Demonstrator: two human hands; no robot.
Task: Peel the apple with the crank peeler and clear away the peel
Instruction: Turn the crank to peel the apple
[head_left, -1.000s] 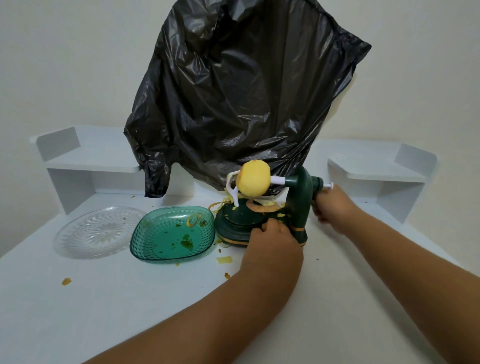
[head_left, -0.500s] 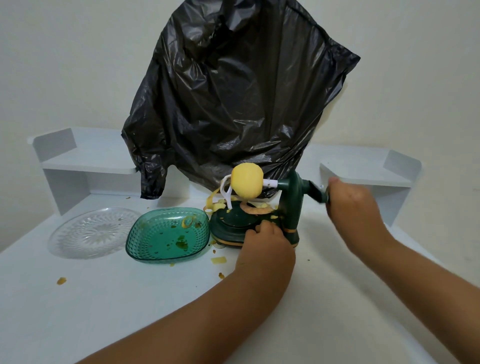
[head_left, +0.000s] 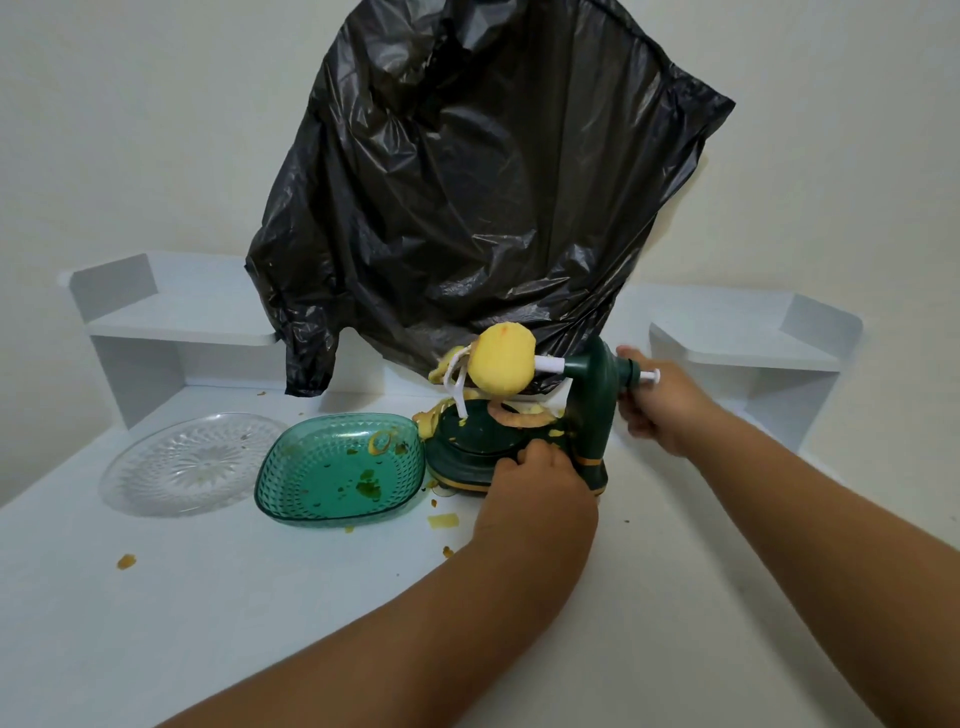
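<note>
A dark green crank peeler (head_left: 592, 410) stands mid-table. A yellow, mostly peeled apple (head_left: 503, 366) sits on its white spindle, with the white blade arm at the apple's left side. Curls of peel (head_left: 519, 415) lie on the peeler's round base and hang off its left edge. My left hand (head_left: 537, 493) presses on the front of the base and holds the peeler down. My right hand (head_left: 662, 400) is closed around the crank handle behind the peeler's upright; the handle itself is mostly hidden by the fingers.
A green glass dish (head_left: 340, 473) with peel scraps sits just left of the peeler, and a clear glass plate (head_left: 192, 462) lies further left. A black plastic bag (head_left: 467, 197) hangs behind. White shelves stand at the back left (head_left: 176, 322) and back right (head_left: 748, 343). Peel bits dot the table.
My right hand has swung round with the crank, out to the right and back in close to the peeler. More peel has come off onto the base. My left hand stayed on the base.
</note>
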